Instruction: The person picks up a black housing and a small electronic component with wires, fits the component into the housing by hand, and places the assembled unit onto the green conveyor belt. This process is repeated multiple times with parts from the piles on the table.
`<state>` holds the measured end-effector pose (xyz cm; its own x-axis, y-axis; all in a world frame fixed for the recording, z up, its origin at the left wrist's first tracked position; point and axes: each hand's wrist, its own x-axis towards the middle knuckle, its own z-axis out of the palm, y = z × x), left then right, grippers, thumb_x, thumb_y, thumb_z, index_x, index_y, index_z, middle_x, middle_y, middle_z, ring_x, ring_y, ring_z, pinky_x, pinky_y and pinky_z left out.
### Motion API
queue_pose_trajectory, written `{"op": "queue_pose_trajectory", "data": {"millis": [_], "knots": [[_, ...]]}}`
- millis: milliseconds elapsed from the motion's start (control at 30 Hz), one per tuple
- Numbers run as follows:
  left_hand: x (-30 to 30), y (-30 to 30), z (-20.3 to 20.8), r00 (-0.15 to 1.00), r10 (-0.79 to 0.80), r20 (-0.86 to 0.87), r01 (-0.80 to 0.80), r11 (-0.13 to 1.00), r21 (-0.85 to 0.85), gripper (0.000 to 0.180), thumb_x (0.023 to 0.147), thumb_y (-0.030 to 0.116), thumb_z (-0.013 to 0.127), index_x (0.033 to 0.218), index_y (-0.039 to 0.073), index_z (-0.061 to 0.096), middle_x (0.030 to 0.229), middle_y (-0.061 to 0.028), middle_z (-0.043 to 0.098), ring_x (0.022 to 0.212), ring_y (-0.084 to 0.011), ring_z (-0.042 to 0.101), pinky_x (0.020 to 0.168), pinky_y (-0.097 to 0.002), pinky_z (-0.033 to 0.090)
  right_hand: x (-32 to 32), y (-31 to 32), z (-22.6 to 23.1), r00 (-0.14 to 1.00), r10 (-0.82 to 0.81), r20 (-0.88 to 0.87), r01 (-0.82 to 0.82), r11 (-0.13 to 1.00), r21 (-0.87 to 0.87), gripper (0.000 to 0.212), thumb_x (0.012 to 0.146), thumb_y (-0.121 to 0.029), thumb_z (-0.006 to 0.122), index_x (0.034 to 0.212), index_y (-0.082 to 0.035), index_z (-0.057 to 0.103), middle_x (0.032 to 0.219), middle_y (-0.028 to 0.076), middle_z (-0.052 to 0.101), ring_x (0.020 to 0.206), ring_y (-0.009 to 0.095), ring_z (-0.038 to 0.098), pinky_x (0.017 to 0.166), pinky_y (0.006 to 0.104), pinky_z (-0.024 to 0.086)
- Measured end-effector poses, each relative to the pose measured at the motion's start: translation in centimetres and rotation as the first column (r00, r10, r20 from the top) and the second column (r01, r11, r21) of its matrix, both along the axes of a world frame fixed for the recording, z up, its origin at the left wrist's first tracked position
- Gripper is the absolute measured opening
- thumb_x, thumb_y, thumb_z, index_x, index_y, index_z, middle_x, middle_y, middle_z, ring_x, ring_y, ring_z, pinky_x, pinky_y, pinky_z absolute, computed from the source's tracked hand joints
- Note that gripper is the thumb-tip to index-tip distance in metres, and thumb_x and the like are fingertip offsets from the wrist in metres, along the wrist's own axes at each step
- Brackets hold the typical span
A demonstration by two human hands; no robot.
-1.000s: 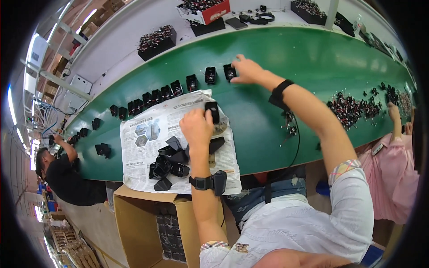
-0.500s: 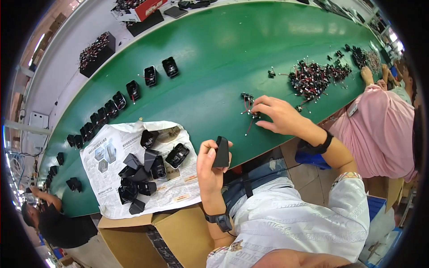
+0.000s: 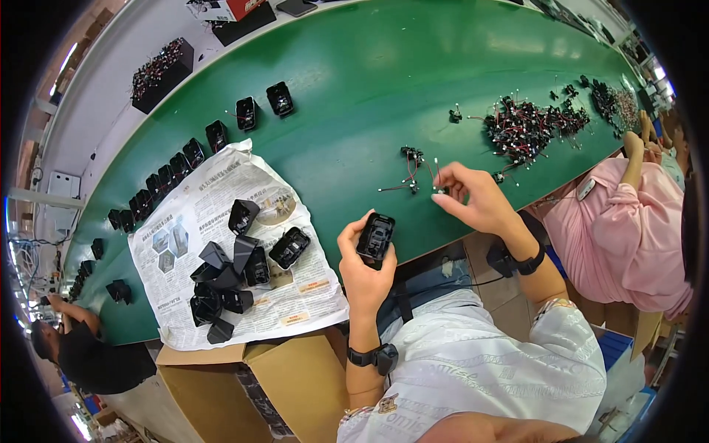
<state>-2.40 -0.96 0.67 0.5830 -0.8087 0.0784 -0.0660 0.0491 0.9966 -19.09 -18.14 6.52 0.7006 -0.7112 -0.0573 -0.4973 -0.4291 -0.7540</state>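
Observation:
My left hand [image 3: 365, 279] is closed around a black plastic housing [image 3: 377, 235], its hollow inside facing up. Just right of it, above the green table, my right hand [image 3: 474, 198] pinches a small wired part [image 3: 440, 189], whose thin lead sticks up by the fingertips. Beside those fingers, a few more small black parts with red wires [image 3: 411, 156] lie on the table. To the left, several black housings [image 3: 244, 255] are heaped on a newspaper sheet [image 3: 173, 299]; one housing [image 3: 289, 248] lies apart with its hollow side up.
A row of black housings [image 3: 181, 167] runs along the table's far left. At the right lies a large pile of wired parts [image 3: 521, 129], near a person in pink [image 3: 613, 229]. Another person in black [image 3: 100, 362] sits far left. An open cardboard box [image 3: 295, 384] stands below the newspaper.
My left hand has turned the housing so its hollow side shows. My right hand has shifted right with a small wired part in its fingers. The newspaper's far edge has risen and spread outward.

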Motion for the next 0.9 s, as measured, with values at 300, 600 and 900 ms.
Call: {"op": "queue_pose_trajectory", "data": {"millis": [300, 600, 900], "knots": [[0.0, 0.4, 0.7, 0.929, -0.286, -0.234, 0.255, 0.954, -0.155, 0.065, 0.08, -0.005, 0.076, 0.139, -0.003, 0.049, 0.13, -0.0131, 0.063, 0.12, -0.0187, 0.06, 0.103, -0.0325, 0.048, 0.5, 3.7, -1.1, 0.872, -0.015, 0.49, -0.158, 0.938, 0.31, 0.015, 0.085, 0.005, 0.072, 0.097, 0.002, 0.064, 0.106, 0.016, 0.072, 0.099, 0.018, 0.069, 0.085, 0.0297, 0.055], [1.4, 2.2, -1.2, 0.766, -0.433, -0.475, 0.258, 0.884, -0.39, 0.069, 0.086, 0.01, 0.076, 0.144, -0.006, 0.041, 0.134, -0.0137, 0.057, 0.12, -0.0193, 0.058, 0.104, -0.0332, 0.045, 1.5, 4.6, 0.0, 0.833, 0.213, 0.51, -0.251, 0.968, 0.005, 0.013, 0.073, 0.004, 0.077, 0.083, -0.002, 0.072, 0.095, 0.013, 0.073, 0.083, 0.022, 0.07, 0.075, 0.031, 0.055], [1.8, 2.1, -1.1, 0.684, -0.514, -0.518, 0.312, 0.848, -0.429, 0.077, 0.095, 0.037, 0.067, 0.149, -0.008, 0.035, 0.136, -0.0147, 0.056, 0.123, -0.0196, 0.057, 0.105, -0.0331, 0.044, 2.4, 5.3, 2.3, 0.738, 0.465, 0.489, -0.379, 0.885, -0.27, 0.017, 0.069, 0.002, 0.082, 0.083, -0.005, 0.073, 0.094, 0.006, 0.074, 0.082, 0.021, 0.069, 0.073, 0.0317, 0.056]]}}
